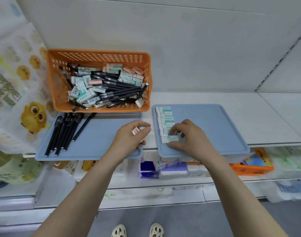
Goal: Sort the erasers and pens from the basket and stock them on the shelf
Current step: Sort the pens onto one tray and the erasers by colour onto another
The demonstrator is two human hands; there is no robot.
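An orange basket (61, 93) at the back left of the shelf holds mixed black pens and green, white and pink erasers. In front of it a blue tray (101, 144) carries several black pens (64, 132) on its left side. A second blue tray (214, 127) to the right holds a column of green-and-white erasers (165, 117) along its left edge. My left hand (129, 139) grips a pink eraser (135, 130) above the gap between the trays. My right hand (189, 137) pinches the nearest green-and-white eraser (171, 139) at the bottom of the column.
Packs of tissue with yellow chick prints (18, 93) stand left of the basket. The white shelf (265, 117) extends to the right of the trays. A lower shelf holds boxed and wrapped goods (165, 168). My feet show on the grey floor below.
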